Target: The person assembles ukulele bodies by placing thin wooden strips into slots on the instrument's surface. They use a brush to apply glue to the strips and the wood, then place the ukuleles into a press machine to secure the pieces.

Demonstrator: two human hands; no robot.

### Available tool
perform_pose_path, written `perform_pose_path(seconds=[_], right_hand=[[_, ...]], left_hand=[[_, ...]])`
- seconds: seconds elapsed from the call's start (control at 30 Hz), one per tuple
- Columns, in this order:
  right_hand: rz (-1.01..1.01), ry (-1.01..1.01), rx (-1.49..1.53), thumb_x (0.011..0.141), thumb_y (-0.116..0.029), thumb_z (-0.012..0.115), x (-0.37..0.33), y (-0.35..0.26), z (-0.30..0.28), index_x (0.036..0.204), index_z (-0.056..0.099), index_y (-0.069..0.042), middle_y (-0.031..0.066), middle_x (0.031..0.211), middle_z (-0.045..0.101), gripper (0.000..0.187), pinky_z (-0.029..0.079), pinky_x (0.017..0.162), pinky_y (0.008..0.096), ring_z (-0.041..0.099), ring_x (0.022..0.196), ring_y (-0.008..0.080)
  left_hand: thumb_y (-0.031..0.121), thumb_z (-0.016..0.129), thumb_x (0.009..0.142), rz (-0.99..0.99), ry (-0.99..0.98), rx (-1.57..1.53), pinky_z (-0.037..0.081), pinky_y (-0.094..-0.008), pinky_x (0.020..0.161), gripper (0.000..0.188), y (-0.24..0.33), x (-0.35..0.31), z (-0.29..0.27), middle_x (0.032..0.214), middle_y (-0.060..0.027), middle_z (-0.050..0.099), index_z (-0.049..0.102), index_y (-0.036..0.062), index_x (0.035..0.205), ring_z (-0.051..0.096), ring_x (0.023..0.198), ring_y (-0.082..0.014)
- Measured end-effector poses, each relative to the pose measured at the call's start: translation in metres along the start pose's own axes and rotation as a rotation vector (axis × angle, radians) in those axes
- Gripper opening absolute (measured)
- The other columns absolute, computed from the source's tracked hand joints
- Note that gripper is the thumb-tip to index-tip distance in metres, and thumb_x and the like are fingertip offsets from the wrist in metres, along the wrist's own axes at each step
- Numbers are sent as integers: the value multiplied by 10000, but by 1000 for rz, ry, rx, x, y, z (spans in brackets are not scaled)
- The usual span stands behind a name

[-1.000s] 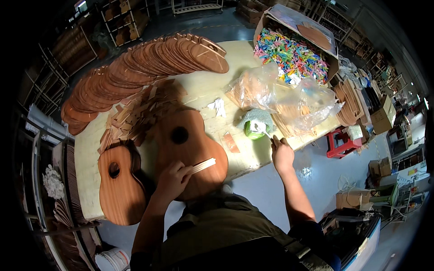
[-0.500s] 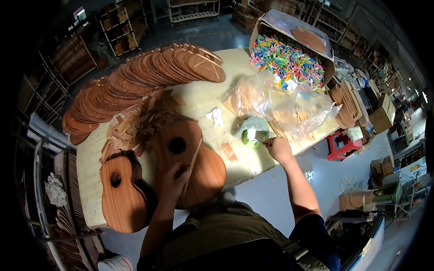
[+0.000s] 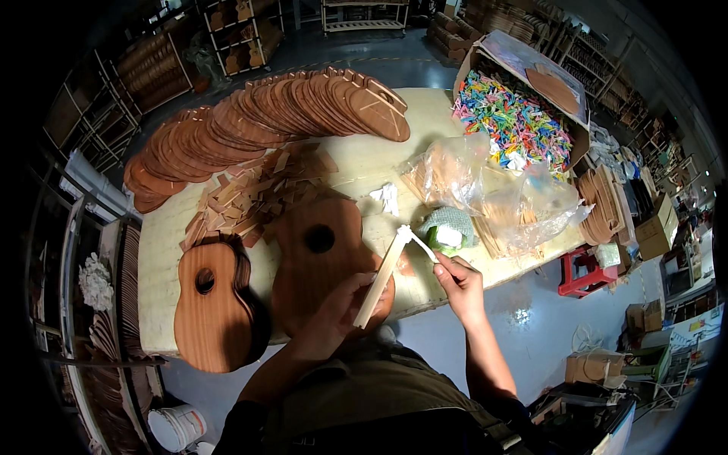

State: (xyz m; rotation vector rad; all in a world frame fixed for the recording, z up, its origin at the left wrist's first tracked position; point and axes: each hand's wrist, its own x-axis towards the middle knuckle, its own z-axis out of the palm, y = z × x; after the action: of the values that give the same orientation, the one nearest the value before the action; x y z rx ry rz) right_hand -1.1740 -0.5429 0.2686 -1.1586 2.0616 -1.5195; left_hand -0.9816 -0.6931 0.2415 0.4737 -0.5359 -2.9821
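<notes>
My left hand (image 3: 341, 305) is closed on a pale, narrow wooden strip (image 3: 384, 277), held tilted above a brown ukulele-shaped wooden plate (image 3: 298, 262) with a round sound hole. Between the thumb and fingers of my right hand (image 3: 461, 288) is a thin, light-coloured brush (image 3: 423, 247). Its whitish tip meets the strip's upper end; whether that white matter is bristles or glue is unclear. Just beyond my right hand stands a green container (image 3: 446, 236) with white contents, a grey-green cloth (image 3: 462, 221) around it.
Body-shaped plates (image 3: 208, 315) are stacked at left, behind them loose wood pieces (image 3: 250, 193) and a fanned row of round-ended plates (image 3: 258, 114). Plastic bags of strips (image 3: 523, 208) and a box of colourful clips (image 3: 516, 121) occupy the right. A red stool (image 3: 588, 273) stands beside the table (image 3: 159, 280).
My right hand has moved left, away from the green container, bringing the brush to the strip. My left hand has shifted right and raised the strip. The view has shifted slightly.
</notes>
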Motion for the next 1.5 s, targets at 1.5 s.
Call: perform_pose_path(seconds=[1.5], right_hand=[[276,400,686,851,-53,665,5,118,47,996,611,-64,-40,768,601,156,339,566,182,486,644,33]], left_hand=[[215,571,935,200,195,18,522,-257,667,326,10,-34,-50,953,-116,650,587,-51,1123,622,795,-149]])
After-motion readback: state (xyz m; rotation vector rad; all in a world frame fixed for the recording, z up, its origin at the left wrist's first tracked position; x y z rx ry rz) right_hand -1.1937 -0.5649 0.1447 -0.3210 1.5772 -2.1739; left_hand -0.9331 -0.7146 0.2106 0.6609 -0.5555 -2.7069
